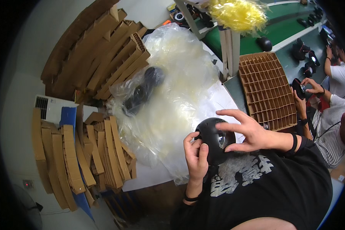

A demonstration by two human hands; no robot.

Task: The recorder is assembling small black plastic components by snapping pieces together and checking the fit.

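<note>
A round black dome-shaped housing (pixel 208 128) with a shiny, glassy centre (pixel 221 140) is held up close to my body. My left hand (pixel 196 159) grips its left edge, thumb and bent fingers closed on the rim. Over its right side, my right hand (pixel 249 132) has its fingers spread apart. The right thumb and a fingertip lie at or just over the glassy centre; whether they touch it cannot be made out. Left of the housing, crumpled clear plastic bags (pixel 176 73) cover much of the white table (pixel 149 177). Dark round parts (pixel 143 90) show inside one bag.
A cardboard divider grid (pixel 266 90) stands right of my right arm. Stacked cardboard dividers (pixel 92 50) fill the left side. Yellow plastic film (pixel 238 14) hangs at the top. A co-worker's hands (pixel 308 90) handle a black part beside a green conveyor (pixel 283 28).
</note>
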